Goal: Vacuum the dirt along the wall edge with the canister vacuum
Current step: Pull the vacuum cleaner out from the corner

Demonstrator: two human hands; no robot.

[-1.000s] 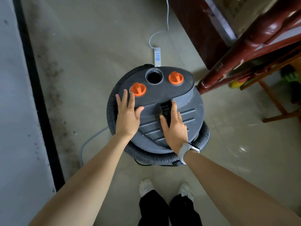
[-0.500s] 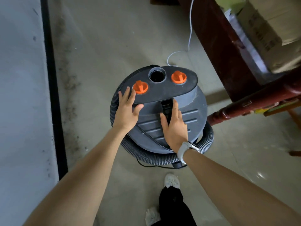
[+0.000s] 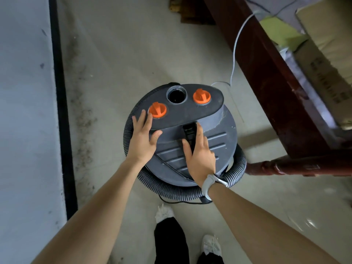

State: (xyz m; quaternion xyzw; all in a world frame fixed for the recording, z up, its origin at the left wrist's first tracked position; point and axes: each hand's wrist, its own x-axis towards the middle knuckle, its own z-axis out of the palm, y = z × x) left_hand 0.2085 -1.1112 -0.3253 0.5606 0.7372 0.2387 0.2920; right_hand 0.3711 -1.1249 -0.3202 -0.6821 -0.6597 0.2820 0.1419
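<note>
A round grey canister vacuum (image 3: 215,138) stands on the floor in front of me, with two orange knobs and a round hole on its raised top. Its ribbed grey hose (image 3: 171,189) is coiled around the body. My left hand (image 3: 142,139) rests flat on the lid's left side, fingers straight, just below the left orange knob (image 3: 157,109). My right hand (image 3: 200,155) presses on the lid's middle, fingers straight beside the black handle slot. Dark dirt (image 3: 83,119) speckles the floor along the black baseboard (image 3: 61,103) of the wall on the left.
A dark red wooden furniture frame (image 3: 266,77) with cardboard boxes (image 3: 327,54) stands close on the right. A white cable (image 3: 236,44) hangs from it down behind the vacuum. My feet in white shoes (image 3: 211,244) are right behind the canister. Bare concrete floor lies ahead.
The vacuum and I have moved forward along the wall: the white power strip is now out of sight and the furniture has come nearer. Both hands stay flat on the lid.
</note>
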